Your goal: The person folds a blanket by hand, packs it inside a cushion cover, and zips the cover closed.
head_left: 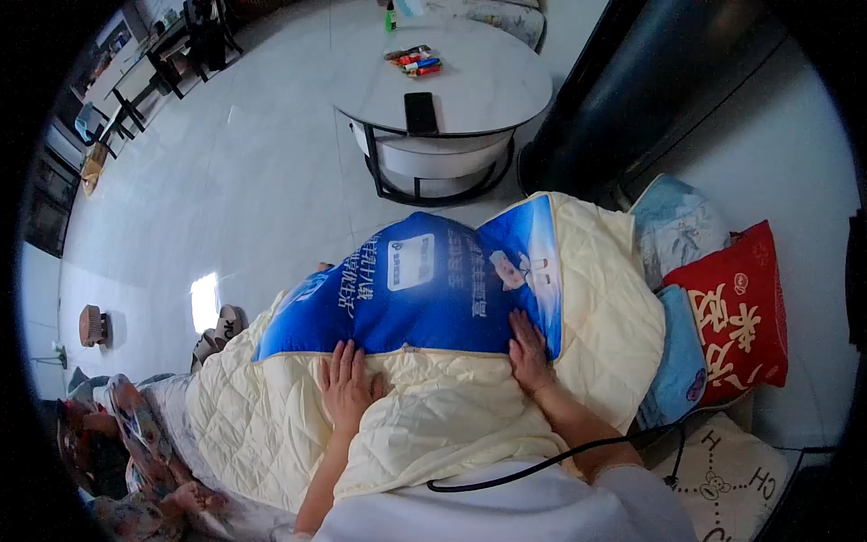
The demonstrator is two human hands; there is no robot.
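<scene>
A cream quilted blanket (pixel 262 411) is spread across the lap. On top of it lies a blue panel (pixel 388 316) with white lettering and a cartoon print, looking like a printed cushion cover; whether it is joined to the blanket I cannot tell. My left hand (pixel 346 384) rests flat on the cream fabric, fingertips at the near edge of the blue panel. Toward the panel's right end, my right hand (pixel 531 352) lies with its fingers stretched over the blue cloth. Neither hand grips anything.
Ahead stands a round table (pixel 488 72) bearing a phone (pixel 420 113), several colourful packets (pixel 417 61) and a green bottle (pixel 390 16). A red cushion (pixel 754 316) and blue cushions (pixel 677 352) sit at right. A black cable (pixel 542 465) crosses my right arm. Slippers (pixel 217 334) lie on the floor.
</scene>
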